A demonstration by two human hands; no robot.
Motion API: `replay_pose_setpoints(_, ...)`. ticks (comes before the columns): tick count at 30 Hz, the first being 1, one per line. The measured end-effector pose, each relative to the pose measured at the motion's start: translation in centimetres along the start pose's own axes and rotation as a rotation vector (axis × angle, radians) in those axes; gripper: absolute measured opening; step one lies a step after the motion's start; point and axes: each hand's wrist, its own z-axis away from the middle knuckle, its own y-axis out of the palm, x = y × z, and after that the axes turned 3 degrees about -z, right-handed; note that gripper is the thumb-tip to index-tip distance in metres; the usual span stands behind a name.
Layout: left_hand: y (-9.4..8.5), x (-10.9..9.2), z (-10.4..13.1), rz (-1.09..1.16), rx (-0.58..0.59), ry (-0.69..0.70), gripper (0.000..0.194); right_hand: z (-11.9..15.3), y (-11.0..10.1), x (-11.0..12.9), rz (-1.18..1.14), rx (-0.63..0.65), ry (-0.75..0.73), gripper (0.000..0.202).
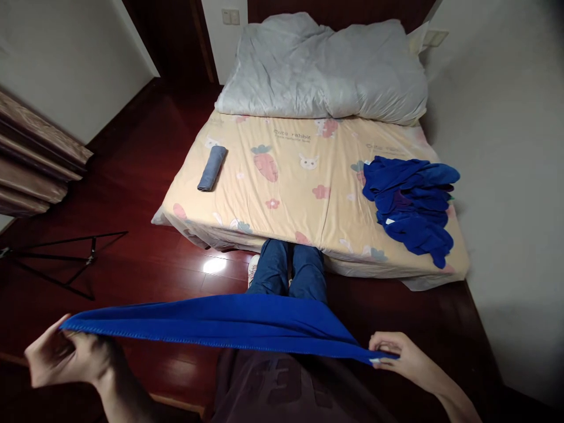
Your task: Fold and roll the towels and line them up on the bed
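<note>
Off the foot of the bed (291, 197), a blue cloth (211, 321) is pinched at its two ends by the left hand (66, 355) and the right hand (404, 355), apparently so that it is stretched straight, though fingertips are partly hidden.

The one view looks from the person's head, forward and steeply down. The shirt (273, 388), left hand (66, 355) and right hand (403, 355) sit closest, along the bottom; the bed (291, 170) lies farther ahead, its quilt (326, 70) near the top edge.
</note>
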Motion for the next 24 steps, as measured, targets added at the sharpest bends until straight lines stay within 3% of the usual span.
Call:
replay_pose_setpoints(2,0.7,-0.5,0.2,0.084,-0.179,-0.046,0.041,0.1,-1.6,-0.8,0.017,-0.061,-0.044,0.033)
replay_pose_setpoints(3,1.2,-0.7,0.1,0.120,-0.196,-0.029,0.035,-0.1,-2.5,-1.2,0.037,-0.093,-0.070,0.037)
replay_pose_setpoints(7,4.4,-2.6,-2.5,0.120,0.038,0.206,0.028,-1.9,-6.6,-1.6,0.156,-0.281,-0.179,0.046)
replay_pose_setpoints(10,7.1,-5.3,-5.6,0.084,0.180,0.371,0.030,-4.2,-10.3,-0.3,0.326,-0.538,-0.305,0.050)
replay_pose_setpoints(12,8.6,-7.6,-7.3,0.081,0.204,0.433,0.030,-5.4,-12.6,1.2,0.409,-0.785,-0.374,0.051)
replay_pose_setpoints(15,9.6,-10.9,-8.8,0.151,0.189,0.417,0.033,-5.9,-14.8,3.6,0.404,-1.159,-0.423,0.050)
replay_pose_setpoints(17,9.6,-12.1,-9.1,0.203,0.171,0.385,0.035,-5.7,-15.2,4.4,0.349,-1.268,-0.420,0.050)
replay_pose_setpoints(20,9.0,-11.6,-8.4,0.230,0.186,0.366,0.037,-5.0,-14.8,3.4,0.187,-1.171,-0.378,0.053)
replay_pose_setpoints(24,7.4,-7.8,-6.5,0.218,0.415,0.315,0.035,-3.8,-13.5,-0.4,-0.012,-0.864,-0.329,0.053)
